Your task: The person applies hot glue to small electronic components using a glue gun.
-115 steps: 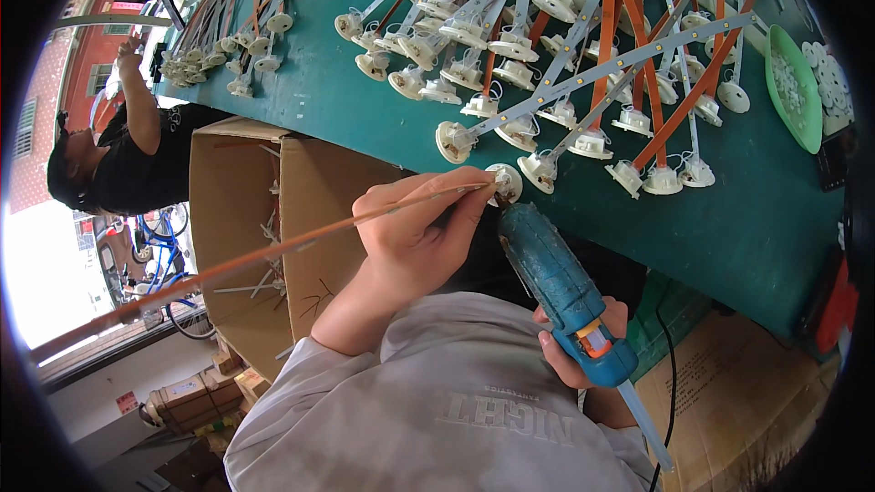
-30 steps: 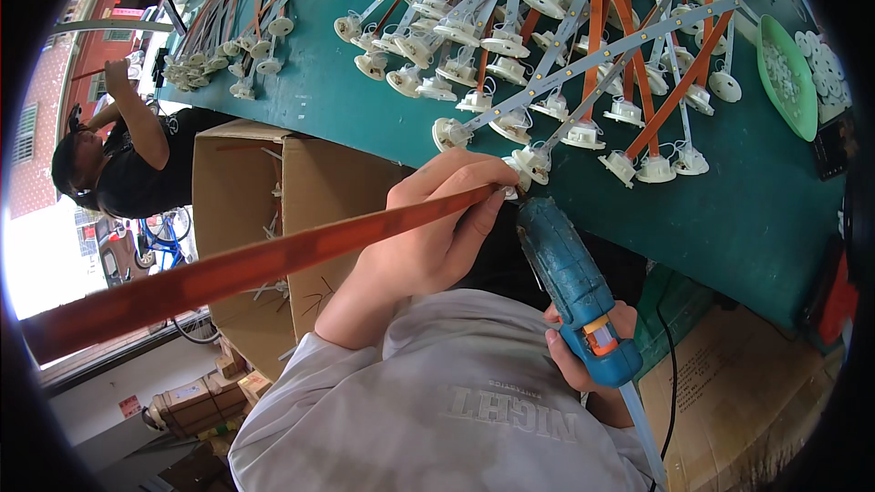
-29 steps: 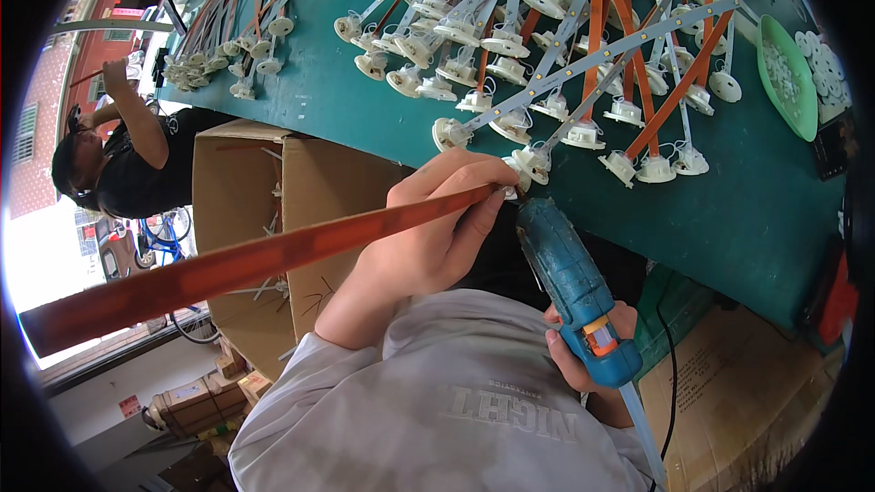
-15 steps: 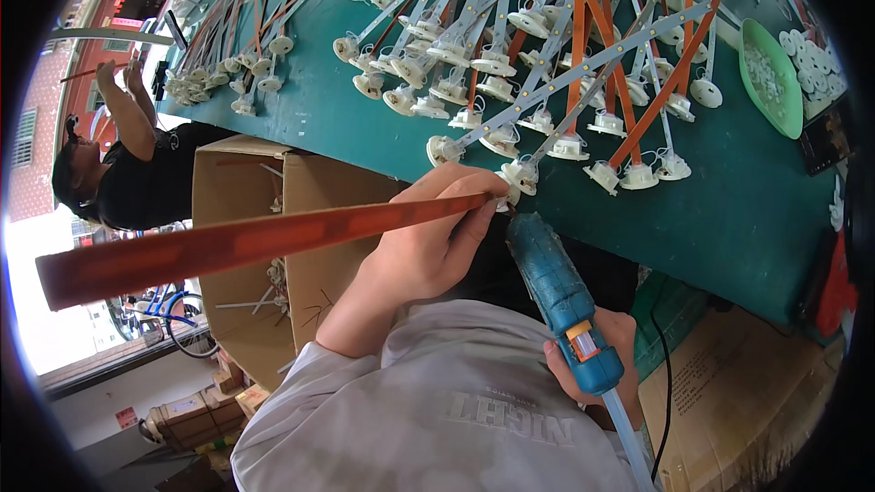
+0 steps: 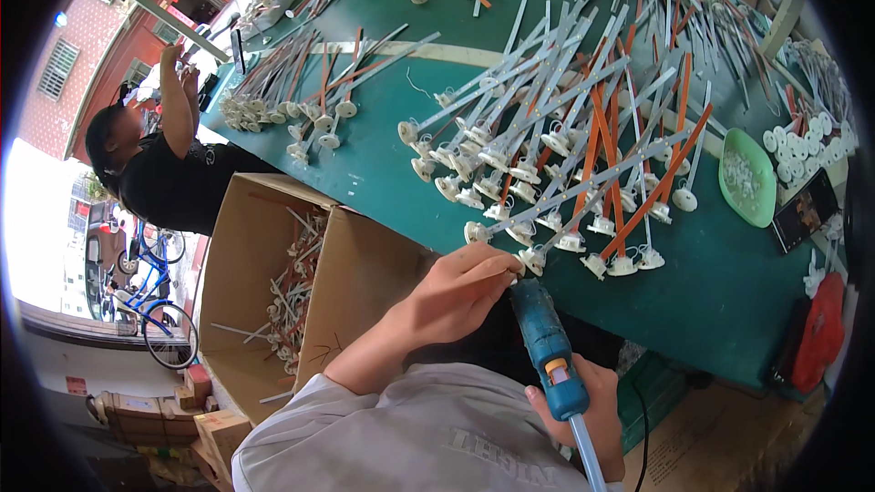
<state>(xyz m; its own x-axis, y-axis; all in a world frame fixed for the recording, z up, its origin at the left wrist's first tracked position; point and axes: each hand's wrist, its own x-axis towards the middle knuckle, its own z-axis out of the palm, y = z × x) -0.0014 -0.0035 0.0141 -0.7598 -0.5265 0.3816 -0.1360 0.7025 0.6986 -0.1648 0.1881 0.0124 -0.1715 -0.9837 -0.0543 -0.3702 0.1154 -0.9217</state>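
Note:
My left hand [image 5: 463, 296] is closed in a pinch at the table's near edge, with a small white part just showing at its fingertips; the rest of what it holds is hidden. In my right hand [image 5: 597, 410] is a teal glue gun [image 5: 545, 337], with a pale glue stick [image 5: 586, 454] sticking out of its rear. The gun's nozzle end meets the left fingertips. Just beyond them, many metal and red-brown strips [image 5: 592, 173] with white round bases [image 5: 531, 261] lie piled on the green table [image 5: 693, 310].
A light green bowl [image 5: 747, 184] of small clear pieces, white discs [image 5: 802, 150] and a phone [image 5: 807, 210] are at the right. An open cardboard box [image 5: 264, 301] holding similar strips stands at left. Beyond it another person [image 5: 173, 164] raises both hands.
The view has shifted, showing more of the table's far side. The long red-brown strip that stuck out leftward from my left hand no longer shows. My right hand keeps the glue gun.

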